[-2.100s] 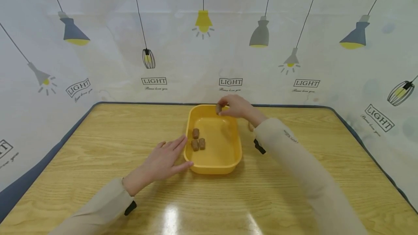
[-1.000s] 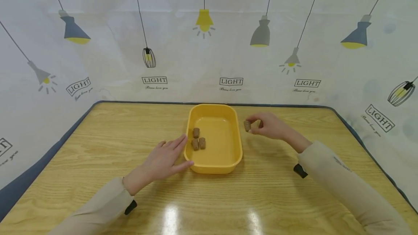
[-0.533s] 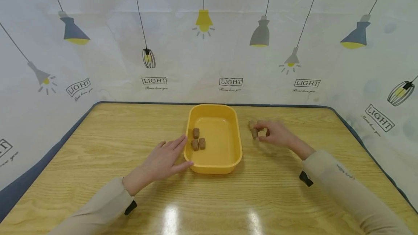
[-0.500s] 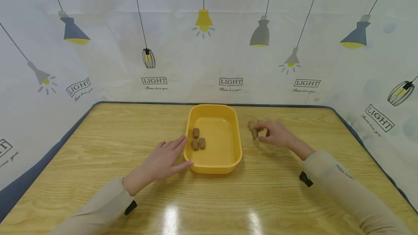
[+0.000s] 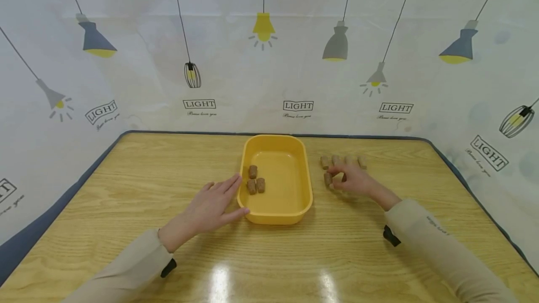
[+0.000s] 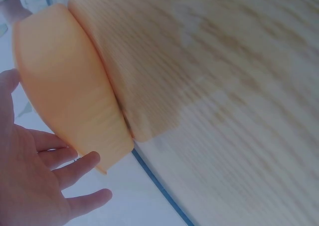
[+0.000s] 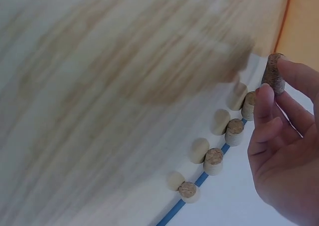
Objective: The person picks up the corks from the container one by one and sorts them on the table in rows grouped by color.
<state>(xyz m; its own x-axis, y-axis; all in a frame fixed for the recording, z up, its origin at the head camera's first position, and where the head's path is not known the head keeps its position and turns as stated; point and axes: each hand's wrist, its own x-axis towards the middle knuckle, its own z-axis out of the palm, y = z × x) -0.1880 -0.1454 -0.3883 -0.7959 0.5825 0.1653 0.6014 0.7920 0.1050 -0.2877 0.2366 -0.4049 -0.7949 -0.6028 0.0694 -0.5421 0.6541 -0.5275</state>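
Note:
A yellow plastic tub (image 5: 278,219) stands at the middle of the table. My left hand (image 5: 210,207) rests against its left wall with fingers extended and thumb at the near rim. Inside the tub, toward the left, are three brown corks (image 5: 260,185). To the right of the tub, my right hand (image 5: 353,180) pinches another cork (image 7: 273,74) between thumb and fingers, low over the table. Whether this cork touches the wood I cannot tell. Just behind that hand, several corks (image 7: 214,158) stand in a row on the table, spaced apart.
The wooden table (image 5: 269,261) runs back to a dark blue edge. Behind it hangs a pale printed backdrop (image 5: 236,60) with lamp pictures. A black strap (image 5: 391,236) shows under the right sleeve, and another strap (image 5: 168,268) under the left.
My right hand has carried the cork from the tub's far end out to the right, then down in front of the row. The left hand keeps its place on the tub.

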